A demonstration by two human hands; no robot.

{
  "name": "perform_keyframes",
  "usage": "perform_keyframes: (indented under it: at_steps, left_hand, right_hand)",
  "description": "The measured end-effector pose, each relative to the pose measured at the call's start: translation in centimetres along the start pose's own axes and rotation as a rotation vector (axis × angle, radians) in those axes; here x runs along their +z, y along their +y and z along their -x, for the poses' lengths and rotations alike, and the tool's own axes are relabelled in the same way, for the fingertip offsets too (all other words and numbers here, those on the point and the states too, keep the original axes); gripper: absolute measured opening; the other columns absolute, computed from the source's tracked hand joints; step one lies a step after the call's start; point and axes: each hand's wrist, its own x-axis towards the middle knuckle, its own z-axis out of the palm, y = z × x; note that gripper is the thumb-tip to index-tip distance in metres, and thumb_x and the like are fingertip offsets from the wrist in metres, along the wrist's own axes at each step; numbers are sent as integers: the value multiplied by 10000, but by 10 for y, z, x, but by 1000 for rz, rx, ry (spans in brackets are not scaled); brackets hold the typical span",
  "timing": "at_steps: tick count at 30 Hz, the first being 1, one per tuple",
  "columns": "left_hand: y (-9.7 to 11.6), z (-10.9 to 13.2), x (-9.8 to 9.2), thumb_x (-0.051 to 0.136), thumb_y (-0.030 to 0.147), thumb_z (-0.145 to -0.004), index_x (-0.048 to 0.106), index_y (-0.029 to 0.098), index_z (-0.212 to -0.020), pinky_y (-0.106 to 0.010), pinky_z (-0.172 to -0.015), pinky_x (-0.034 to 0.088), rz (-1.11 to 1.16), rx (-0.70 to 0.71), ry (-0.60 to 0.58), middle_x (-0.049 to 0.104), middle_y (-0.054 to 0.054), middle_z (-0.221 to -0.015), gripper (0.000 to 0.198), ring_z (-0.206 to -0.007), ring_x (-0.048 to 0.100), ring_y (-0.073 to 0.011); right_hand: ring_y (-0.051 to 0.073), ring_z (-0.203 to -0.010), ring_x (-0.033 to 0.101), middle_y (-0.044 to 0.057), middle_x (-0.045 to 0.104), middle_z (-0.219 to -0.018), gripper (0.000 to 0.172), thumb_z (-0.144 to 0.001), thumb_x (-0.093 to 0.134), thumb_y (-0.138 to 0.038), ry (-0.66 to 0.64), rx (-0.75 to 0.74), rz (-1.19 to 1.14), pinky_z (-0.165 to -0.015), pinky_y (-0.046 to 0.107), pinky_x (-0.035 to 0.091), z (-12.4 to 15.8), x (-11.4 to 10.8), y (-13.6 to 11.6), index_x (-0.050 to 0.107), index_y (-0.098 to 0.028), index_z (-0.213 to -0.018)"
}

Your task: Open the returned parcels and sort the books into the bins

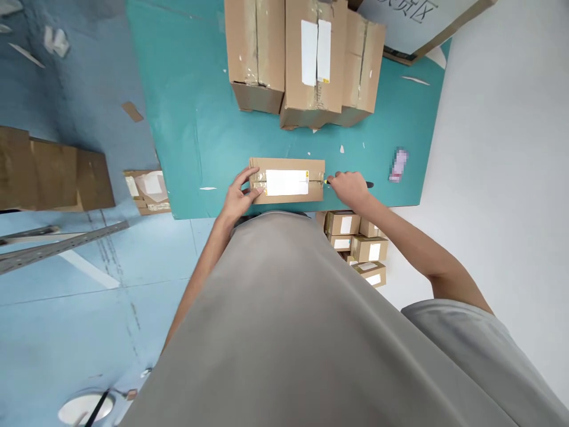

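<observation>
A small taped cardboard box [316, 188] with a white label [287, 182] lies flat near the front edge of the green table. My left hand [240, 194] grips its left end, thumb and fingers resting on the top and side. At the opposite end, my right hand [349, 188] is closed around a utility knife [370, 185]. The dark handle sticks out behind the fist, and a yellowish tip points toward the box's right end. Whether that tip touches the cardboard I cannot tell.
Three larger taped cartons [255, 53] stand on the green table [186, 118] at the back. A pixelated pink item [398, 165] lies to the right. Small labelled boxes [370, 249] are stacked below the front edge. More cartons [53, 172] sit on the floor at left.
</observation>
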Motion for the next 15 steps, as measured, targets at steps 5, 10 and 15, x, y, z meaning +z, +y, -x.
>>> perform_keyframes:
  at_steps: [5, 10, 15]
  left_hand:
    - [5, 2, -5, 835, 436, -816, 722, 316, -1503, -574, -1257, 572, 21, -52, 40, 641, -92, -1673, 707, -1511, 644, -371]
    - [2, 5, -13, 816, 501, -841, 702, 291, -1531, -580, -1220, 594, -3, -78, 108, 712, -103, -1584, 730, -1422, 706, -372]
    - [-11, 7, -25, 769, 642, -886, 699, 277, -1524, -553, -1248, 568, -62, -66, 226, 704, -117, -1595, 738, -1421, 710, -357]
  right_hand:
    - [334, -1069, 779, 166, 826, -1289, 408, -1184, 488, -354, 31, -133, -67, -775, 371, 425, 6, 11, 19, 775, -264, -1459]
    - [311, -1023, 775, 154, 845, -1226, 428, -1187, 465, -382, 90, -121, -180, -732, 346, 400, 25, 20, 14, 803, -265, -1421]
    - [279, -980, 778, 108, 871, -1159, 397, -1108, 580, -487, 259, -175, -604, -824, 345, 531, 22, 50, 4, 874, -247, -1224]
